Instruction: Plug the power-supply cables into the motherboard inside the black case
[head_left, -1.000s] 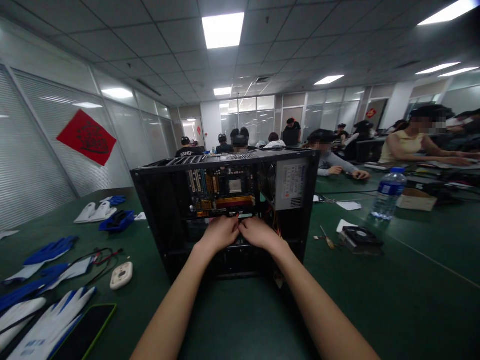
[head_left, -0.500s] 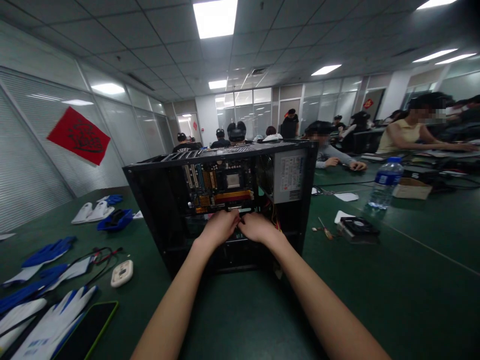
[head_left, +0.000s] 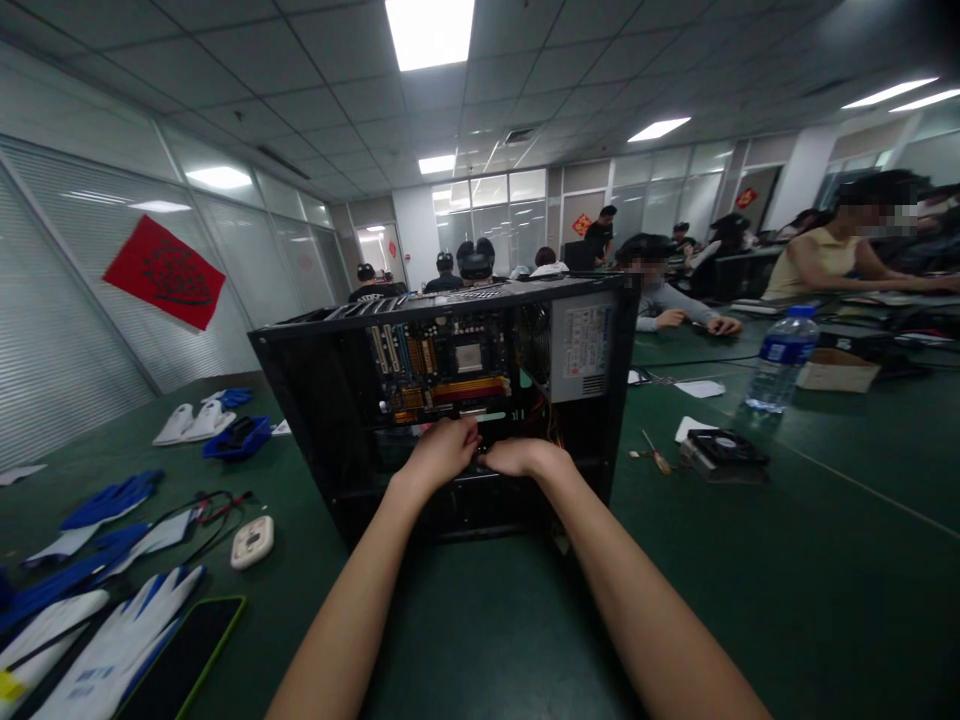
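An open black computer case [head_left: 296, 430] stands in front of me on the green table. Inside it are a motherboard [head_left: 416, 370] with a bare square processor and, at upper right, a silver power supply [head_left: 583, 355] with wires below. Both my hands reach into the case just under the motherboard. My left hand [head_left: 442, 450] is closed, its fingertips curled round something too small to name. My right hand [head_left: 521, 457] lies lower and flatter, its fingers pressed together close to the left fingertips; what they grip is hidden.
At left lie white-and-blue gloves [head_left: 124, 635], a phone [head_left: 184, 660], a small white device [head_left: 252, 542] and a blue tray [head_left: 238, 438]. At right are a screwdriver [head_left: 660, 460], a processor cooler with fan [head_left: 724, 455] and a water bottle [head_left: 781, 360]. Other people sit beyond.
My right hand has lowered and flattened, its wrist now bent higher than its fingers. My left hand stays almost where it was. The view has shifted slightly.
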